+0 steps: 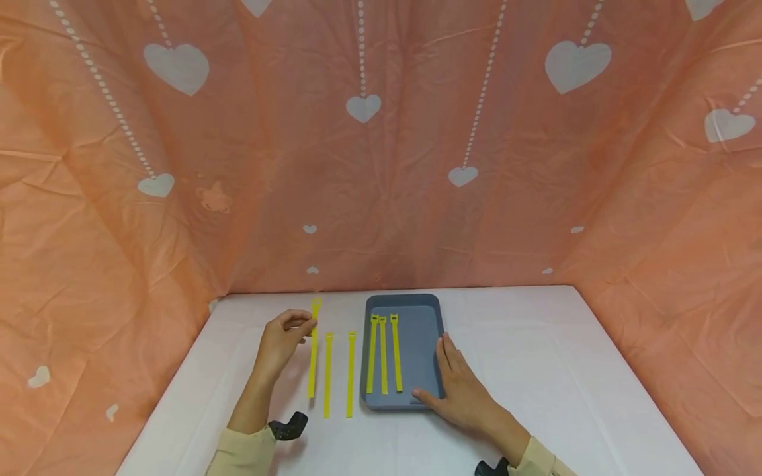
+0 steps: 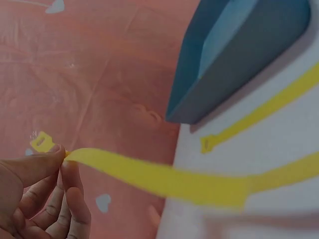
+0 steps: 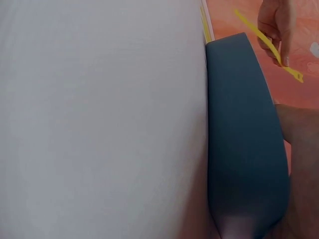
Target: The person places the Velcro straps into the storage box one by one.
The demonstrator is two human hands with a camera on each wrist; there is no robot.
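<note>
In the head view my left hand (image 1: pixel 288 334) pinches a yellow hook-and-loop cable tie (image 1: pixel 313 370) near its slotted head, between thumb and fingers. The tie hangs lengthwise, raised off the table; the left wrist view shows its strap (image 2: pixel 149 179) bowing away from the fingertips. My right hand (image 1: pixel 464 393) rests against the right side of a blue-grey tray (image 1: pixel 423 357), fingers extended along the wall and thumb over the near rim. Inside the tray lie three yellow ties (image 1: pixel 397 357), side by side. Two more ties (image 1: pixel 327 377) lie on the table between my left hand and the tray.
A white cloth covers the table (image 1: pixel 565 370). Orange-pink sheeting (image 1: pixel 405 218) with pale hearts rises behind the table and along both sides. Black wrist-camera mounts (image 1: pixel 288 426) sit at my cuffs.
</note>
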